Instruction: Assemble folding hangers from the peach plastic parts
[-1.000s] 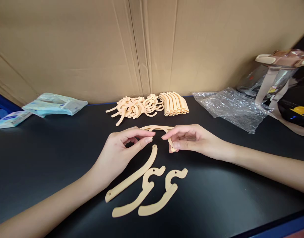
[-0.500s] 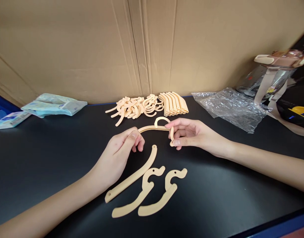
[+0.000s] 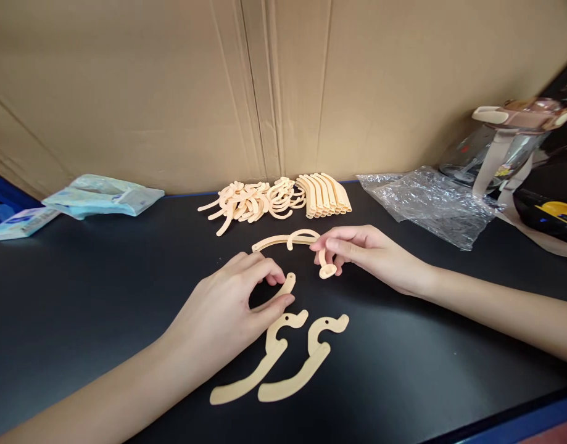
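My right hand (image 3: 350, 246) pinches a cream plastic hanger hook (image 3: 304, 233), its curved end to the left and its round base hanging below the fingers. Behind the hook, a curved hanger arm (image 3: 270, 242) lies on the table; whether they touch cannot be told. My left hand (image 3: 237, 296) has thumb and fingers around another hanger arm (image 3: 290, 282), whose holed tip shows past the fingertips while the hand hides its lower part. In front lie two similar S-shaped pieces, a left one (image 3: 246, 385) and a right one (image 3: 295, 382).
On the black table (image 3: 403, 370), a heap of loose hanger parts (image 3: 250, 200) lies at the back beside stacked hanger arms (image 3: 324, 194). A clear plastic bag (image 3: 443, 206) and a strapped bottle (image 3: 519, 142) are at right. Blue tissue packs (image 3: 102, 194) lie left, before a cardboard wall (image 3: 163, 92).
My left hand has left the far hanger arm and come down around the nearer one, which has turned slightly. In my right hand the hook has tipped, bringing its round base into view.
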A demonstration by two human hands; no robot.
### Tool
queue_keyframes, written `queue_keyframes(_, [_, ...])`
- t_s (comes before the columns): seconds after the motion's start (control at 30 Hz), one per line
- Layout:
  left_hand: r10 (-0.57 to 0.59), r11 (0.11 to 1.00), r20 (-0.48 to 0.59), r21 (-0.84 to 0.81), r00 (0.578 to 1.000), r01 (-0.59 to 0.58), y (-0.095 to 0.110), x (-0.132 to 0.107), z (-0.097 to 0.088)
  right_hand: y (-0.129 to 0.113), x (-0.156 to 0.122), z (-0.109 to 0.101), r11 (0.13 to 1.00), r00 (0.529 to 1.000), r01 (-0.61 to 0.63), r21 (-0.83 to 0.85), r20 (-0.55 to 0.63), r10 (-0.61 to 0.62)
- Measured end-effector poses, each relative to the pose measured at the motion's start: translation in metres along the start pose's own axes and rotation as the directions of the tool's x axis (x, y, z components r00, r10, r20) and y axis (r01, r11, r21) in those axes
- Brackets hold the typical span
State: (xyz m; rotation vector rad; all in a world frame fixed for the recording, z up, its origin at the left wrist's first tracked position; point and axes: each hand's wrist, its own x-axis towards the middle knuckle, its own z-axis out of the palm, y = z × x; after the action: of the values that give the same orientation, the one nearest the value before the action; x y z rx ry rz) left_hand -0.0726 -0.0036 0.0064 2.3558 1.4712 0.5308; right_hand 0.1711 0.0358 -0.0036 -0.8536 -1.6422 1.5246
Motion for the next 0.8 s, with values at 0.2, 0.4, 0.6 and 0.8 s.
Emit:
queue_keyframes(0.2, [0.079,0.997,-0.034,-0.020,0.996,-0.080,-0.002,0.000,0.004,-0.002,0.001,0.000,0.999,0.999,-0.034,-0.008,-0.017,0.034])
queue_keyframes(0.4, [0.176,0.982,-0.004,-0.067,0.984,-0.176,-0.004,0.001,0.005,-0.001,0.001,-0.001,0.999,0.999,-0.037,0.033,0.008,0.036])
queue_keyframes(0.6, [0.191,0.980,0.015,-0.067,0.982,-0.189,-0.001,0.000,0.000,-0.002,0.001,-0.001,0.997,0.999,-0.050,0.063,0.016,0.049])
queue_keyframes(0.8, [0.318,0.948,0.138,-0.017,0.938,-0.319,-0.006,0.000,-0.005,0.000,0.001,-0.002,0.994,0.999,-0.018,0.105,0.034,0.015])
